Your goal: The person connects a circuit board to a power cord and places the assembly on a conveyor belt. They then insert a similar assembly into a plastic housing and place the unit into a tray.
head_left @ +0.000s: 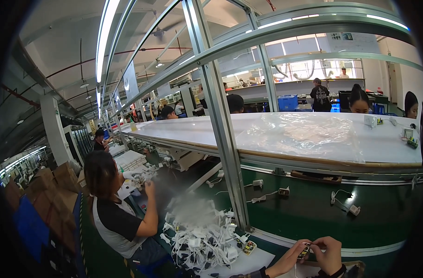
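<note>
At the lower right my left hand (288, 260) and my right hand (329, 256) are close together. Between their fingertips they pinch a small circuit board (304, 251) with yellow and dark parts. A white cord hangs below it. To the left of my hands, a heap of white power adapters (197, 241) with tangled cords lies on the bench. At the heap's right edge sits another board with yellow parts (249, 248). Below my hands, the brown edge of a box or tray (357, 268) shows in part.
Beyond my hands, a green conveyor belt (308, 222) carries several adapters (355, 210) with cords. Above it runs a white shelf (188, 132) with a clear plastic bag (308, 134). A metal post (223, 125) rises beside the heap. A co-worker (123, 208) sits at left.
</note>
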